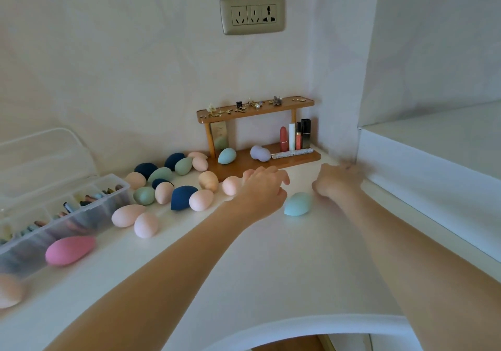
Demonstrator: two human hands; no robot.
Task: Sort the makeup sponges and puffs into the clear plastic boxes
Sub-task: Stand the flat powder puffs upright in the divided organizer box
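Left hand hovers loosely spread, holding nothing; right hand looks curled, blurred. Most makeup sponges remain unsorted on my worktop.

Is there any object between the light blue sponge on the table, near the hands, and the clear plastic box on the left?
Yes. Between the light blue sponge and the clear plastic box, a scatter of sponges lies on the table: a navy sponge and several peach ones. The left hand also hovers beside the sponge. Lifting it over them looks simplest.
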